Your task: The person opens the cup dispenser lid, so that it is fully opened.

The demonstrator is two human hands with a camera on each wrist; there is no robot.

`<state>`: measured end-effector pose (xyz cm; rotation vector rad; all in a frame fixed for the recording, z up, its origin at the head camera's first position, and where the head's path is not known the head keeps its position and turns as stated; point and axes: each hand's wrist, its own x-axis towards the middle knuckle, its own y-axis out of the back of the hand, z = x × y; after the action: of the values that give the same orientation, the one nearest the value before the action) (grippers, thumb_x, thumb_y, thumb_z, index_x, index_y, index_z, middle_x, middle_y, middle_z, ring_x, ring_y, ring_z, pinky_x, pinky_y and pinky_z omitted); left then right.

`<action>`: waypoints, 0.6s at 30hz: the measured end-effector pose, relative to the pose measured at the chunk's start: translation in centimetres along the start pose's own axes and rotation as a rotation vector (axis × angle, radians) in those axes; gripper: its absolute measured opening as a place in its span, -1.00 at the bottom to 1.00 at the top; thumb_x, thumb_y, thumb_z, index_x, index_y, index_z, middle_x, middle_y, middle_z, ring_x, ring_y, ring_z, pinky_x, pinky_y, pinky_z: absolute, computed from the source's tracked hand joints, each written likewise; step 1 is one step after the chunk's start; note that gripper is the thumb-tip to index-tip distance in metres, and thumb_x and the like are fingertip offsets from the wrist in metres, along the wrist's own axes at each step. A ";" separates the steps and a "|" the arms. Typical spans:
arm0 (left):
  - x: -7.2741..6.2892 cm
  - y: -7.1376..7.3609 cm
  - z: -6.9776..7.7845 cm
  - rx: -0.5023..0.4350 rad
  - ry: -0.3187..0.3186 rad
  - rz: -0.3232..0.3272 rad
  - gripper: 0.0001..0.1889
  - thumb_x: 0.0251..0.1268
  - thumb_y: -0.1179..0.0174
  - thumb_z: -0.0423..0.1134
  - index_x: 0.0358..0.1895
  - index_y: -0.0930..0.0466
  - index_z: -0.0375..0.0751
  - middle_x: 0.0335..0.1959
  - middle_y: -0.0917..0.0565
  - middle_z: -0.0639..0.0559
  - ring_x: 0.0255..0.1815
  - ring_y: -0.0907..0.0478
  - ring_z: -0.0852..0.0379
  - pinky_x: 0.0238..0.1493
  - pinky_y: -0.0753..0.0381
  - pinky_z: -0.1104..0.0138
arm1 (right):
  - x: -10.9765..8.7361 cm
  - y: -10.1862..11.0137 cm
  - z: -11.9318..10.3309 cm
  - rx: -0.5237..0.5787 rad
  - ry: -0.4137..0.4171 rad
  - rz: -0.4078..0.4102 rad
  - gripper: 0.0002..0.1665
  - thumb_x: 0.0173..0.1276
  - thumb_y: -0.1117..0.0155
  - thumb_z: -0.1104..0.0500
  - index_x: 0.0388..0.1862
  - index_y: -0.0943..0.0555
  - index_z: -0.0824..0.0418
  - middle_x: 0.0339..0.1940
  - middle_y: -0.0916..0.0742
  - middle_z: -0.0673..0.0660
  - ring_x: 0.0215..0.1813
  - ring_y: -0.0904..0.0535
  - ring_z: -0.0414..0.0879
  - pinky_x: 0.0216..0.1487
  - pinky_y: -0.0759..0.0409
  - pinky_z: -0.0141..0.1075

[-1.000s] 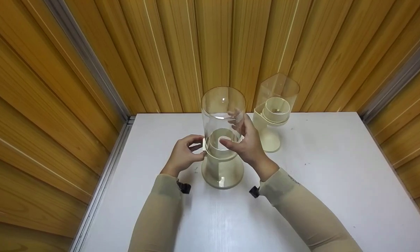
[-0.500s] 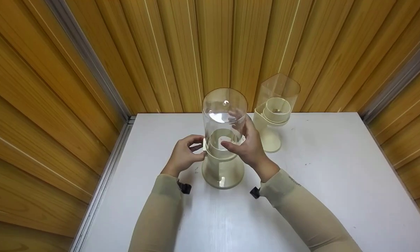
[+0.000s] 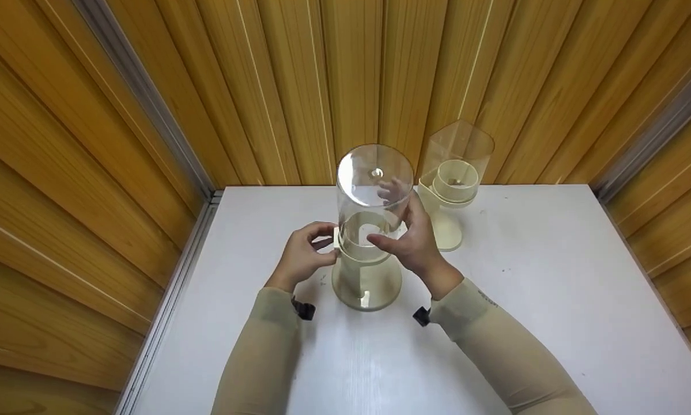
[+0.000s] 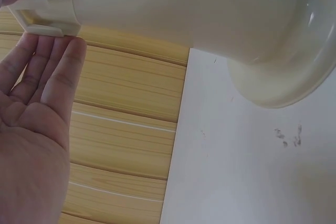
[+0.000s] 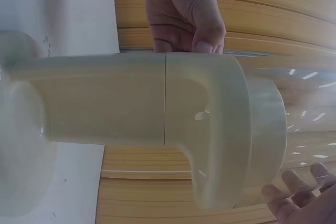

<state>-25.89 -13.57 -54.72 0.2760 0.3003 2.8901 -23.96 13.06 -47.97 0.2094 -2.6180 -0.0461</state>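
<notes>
A cream lamp-like stand (image 3: pixel 374 282) rests its round base on the white table, with a clear cylinder (image 3: pixel 354 184) at its upper end. The cylinder leans to the right in the head view. My left hand (image 3: pixel 299 259) pinches a small cream bracket (image 4: pixel 47 29) on the side of the stand's collar, thumb on one side and fingers on the other. My right hand (image 3: pixel 411 242) grips the cylinder, thumb in front and fingers behind, showing through the clear wall. The right wrist view has the stand's column (image 5: pixel 105 98) lying across it and right-hand fingers (image 5: pixel 304 198) at the cylinder.
A second cream stand (image 3: pixel 446 230) with a clear, slanted-top cover (image 3: pixel 457 141) stands close behind my right hand. Wood-panelled walls (image 3: pixel 351 75) border the white table (image 3: pixel 541 276) at the back and both sides.
The clear cylinder's top has shifted slightly right and its lean has grown, with my right hand moving along a little. My left hand and the stand's base have stayed in place.
</notes>
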 end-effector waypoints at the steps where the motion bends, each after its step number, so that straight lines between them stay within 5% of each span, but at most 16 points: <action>1: 0.0 0.0 0.0 0.002 0.001 0.000 -0.47 0.18 -0.52 -0.52 0.27 -0.77 -0.28 0.22 -0.79 -0.16 0.39 -0.75 -0.10 0.46 -0.78 0.32 | 0.1 0.1 0.0 0.022 0.010 0.009 0.32 0.11 -0.79 0.06 0.75 -0.27 0.31 0.65 -0.62 0.23 0.62 -0.58 -0.04 0.73 -0.48 -0.07; 6: -0.3 0.1 0.0 -0.003 -0.003 0.005 -0.46 0.18 -0.52 -0.53 0.28 -0.77 -0.27 0.23 -0.79 -0.17 0.40 -0.75 -0.12 0.46 -0.78 0.32 | 0.4 0.6 -0.3 0.091 0.050 0.043 0.33 0.14 -0.81 0.07 0.76 -0.24 0.34 0.64 -0.62 0.16 0.60 -0.57 -0.14 0.69 -0.50 -0.26; 18: -0.4 -0.1 -0.2 -0.041 -0.024 -0.005 -0.47 0.18 -0.54 -0.55 0.27 -0.76 -0.32 0.23 -0.78 -0.20 0.40 -0.73 -0.12 0.47 -0.76 0.33 | 2.1 1.6 -1.8 0.216 0.137 0.071 0.45 0.07 -0.89 -0.28 0.73 -0.31 0.31 0.53 -0.67 -0.04 0.55 -0.61 -0.11 0.64 -0.61 -0.20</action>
<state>-25.49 -13.62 -54.98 0.3019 0.2366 2.8820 -25.08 14.34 -45.26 0.1874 -2.4888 0.2672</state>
